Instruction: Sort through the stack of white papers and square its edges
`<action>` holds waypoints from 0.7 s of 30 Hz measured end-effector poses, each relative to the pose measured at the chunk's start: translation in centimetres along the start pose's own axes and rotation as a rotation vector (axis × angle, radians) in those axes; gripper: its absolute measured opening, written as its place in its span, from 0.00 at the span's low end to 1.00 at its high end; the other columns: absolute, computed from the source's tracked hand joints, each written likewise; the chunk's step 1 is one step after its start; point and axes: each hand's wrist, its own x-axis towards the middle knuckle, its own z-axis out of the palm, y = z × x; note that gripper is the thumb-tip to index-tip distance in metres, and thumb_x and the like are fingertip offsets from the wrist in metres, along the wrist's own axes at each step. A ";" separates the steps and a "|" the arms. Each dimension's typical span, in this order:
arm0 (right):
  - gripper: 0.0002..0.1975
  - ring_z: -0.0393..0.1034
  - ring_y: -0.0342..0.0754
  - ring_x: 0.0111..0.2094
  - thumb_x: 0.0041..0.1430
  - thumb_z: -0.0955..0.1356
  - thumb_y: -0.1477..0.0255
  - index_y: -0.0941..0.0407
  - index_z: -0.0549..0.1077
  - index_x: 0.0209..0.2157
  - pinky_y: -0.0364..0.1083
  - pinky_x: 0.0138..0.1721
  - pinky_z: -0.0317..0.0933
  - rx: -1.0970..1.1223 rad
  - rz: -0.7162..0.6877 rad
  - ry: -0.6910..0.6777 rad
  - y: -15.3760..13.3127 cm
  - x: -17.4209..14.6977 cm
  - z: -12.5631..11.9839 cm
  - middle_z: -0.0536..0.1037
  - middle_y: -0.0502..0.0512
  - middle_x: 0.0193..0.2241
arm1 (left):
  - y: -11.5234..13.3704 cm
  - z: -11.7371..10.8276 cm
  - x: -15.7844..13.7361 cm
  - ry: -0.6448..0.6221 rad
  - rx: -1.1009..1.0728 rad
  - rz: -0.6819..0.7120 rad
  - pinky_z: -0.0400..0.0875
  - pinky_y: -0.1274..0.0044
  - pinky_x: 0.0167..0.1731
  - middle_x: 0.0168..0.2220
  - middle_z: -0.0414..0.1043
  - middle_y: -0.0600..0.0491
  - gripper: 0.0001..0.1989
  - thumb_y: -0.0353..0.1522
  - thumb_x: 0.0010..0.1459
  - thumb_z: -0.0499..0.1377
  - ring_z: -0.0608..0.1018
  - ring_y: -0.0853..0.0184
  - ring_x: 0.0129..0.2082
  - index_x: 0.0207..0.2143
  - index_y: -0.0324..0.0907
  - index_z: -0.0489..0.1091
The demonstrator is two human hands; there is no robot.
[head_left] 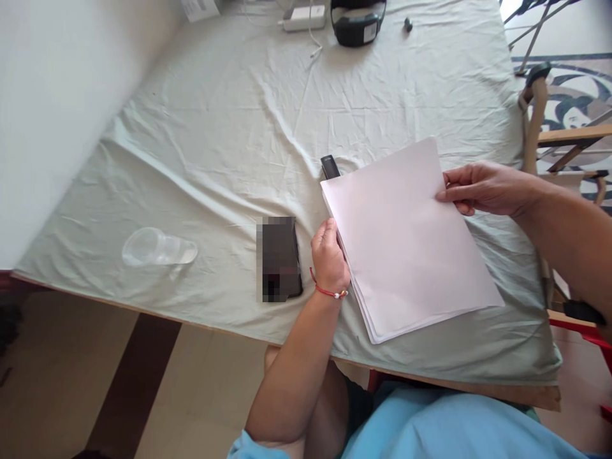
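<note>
A stack of white paper sheets [411, 242] lies slanted near the front edge of the cloth-covered table [201, 153]. My right hand [482, 188] pinches the stack's right edge, thumb on top and fingers curled at the side. At the left edge is my left hand [329, 258], its fingers together against the sheets and partly hidden by them. A red string bracelet circles that wrist. From beneath the top left corner pokes a narrow black object [329, 167], mostly covered, so its kind does not show.
Left of the stack lies a dark phone-like slab [281, 258], blurred out. A clear plastic cup [159, 247] rests on its side farther left. At the back are a white power adapter [303, 18] with cables and a black headset [357, 29]. A wooden-armed chair [535, 121] stands at right.
</note>
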 end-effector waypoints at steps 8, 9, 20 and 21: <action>0.22 0.61 0.37 0.21 0.50 0.82 0.57 0.60 0.78 0.32 0.43 0.22 0.51 -0.031 0.028 0.010 0.1 0.1 0.0 0.70 0.49 0.21 | -0.4 -0.5 0.2 -0.046 0.035 0.023 0.73 0.73 0.46 0.34 0.79 0.52 0.17 0.44 0.54 0.72 0.80 0.64 0.39 0.34 0.40 0.76; 0.22 0.61 0.37 0.21 0.50 0.81 0.56 0.60 0.78 0.33 0.43 0.23 0.51 -0.040 0.038 0.009 0.3 0.2 0.0 0.70 0.49 0.22 | -0.6 -0.7 0.4 -0.040 0.058 0.038 0.72 0.74 0.45 0.33 0.77 0.54 0.15 0.42 0.54 0.72 0.78 0.65 0.38 0.33 0.41 0.75; 0.12 0.66 0.38 0.30 0.66 0.74 0.65 0.57 0.71 0.38 0.44 0.36 0.60 -0.278 0.003 0.310 0.7 0.8 0.3 0.72 0.49 0.30 | -0.7 -0.7 0.2 0.010 0.036 0.055 0.71 0.77 0.52 0.38 0.77 0.56 0.09 0.36 0.56 0.72 0.78 0.69 0.42 0.37 0.43 0.79; 0.14 0.67 0.39 0.32 0.64 0.75 0.63 0.57 0.71 0.39 0.44 0.38 0.61 -0.218 -0.036 0.333 0.8 0.8 0.3 0.74 0.49 0.32 | -0.6 -0.6 0.0 0.026 0.026 0.045 0.71 0.76 0.55 0.40 0.79 0.56 0.10 0.35 0.56 0.72 0.79 0.69 0.45 0.39 0.43 0.79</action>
